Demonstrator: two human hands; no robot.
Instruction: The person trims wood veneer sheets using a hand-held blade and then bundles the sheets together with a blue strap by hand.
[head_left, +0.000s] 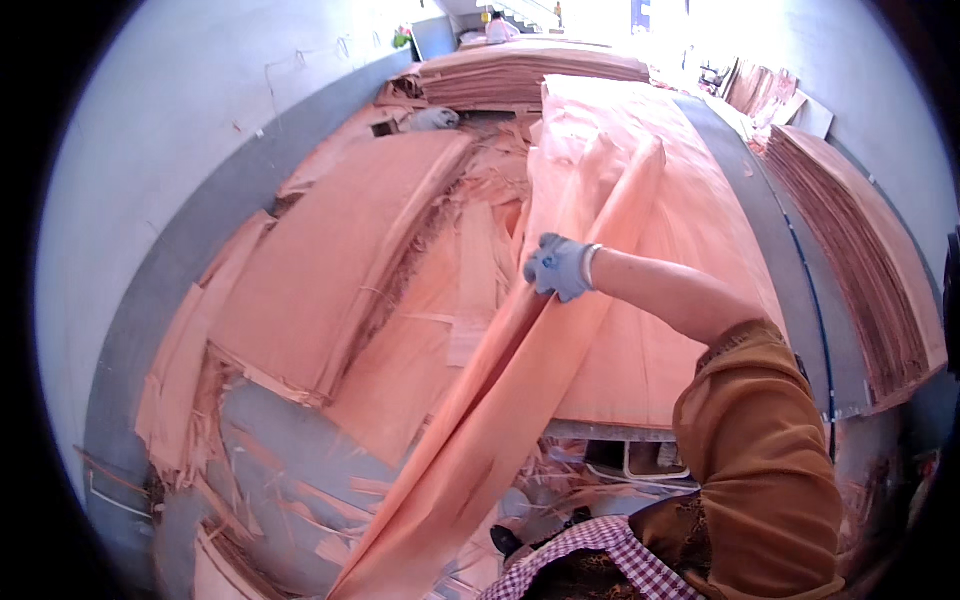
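Observation:
My right hand (560, 268), in a grey-blue work glove, is closed on a long, thin orange-pink wood veneer sheet (490, 425). The sheet is curled into lengthwise folds. It slants from the far part of the stack down past the lower edge of the picture, so its near end is out of view. Beneath and to the right of the hand lies a broad stack of veneer sheets (680, 270) on a low support. My left hand is not in view.
On the left lies another veneer stack (330, 240), with scraps (480, 270) strewn between the two. Veneer also stands piled along the right wall (870, 270) and at the back (520, 75). Broken strips litter the floor near me. A person (498, 28) is far off.

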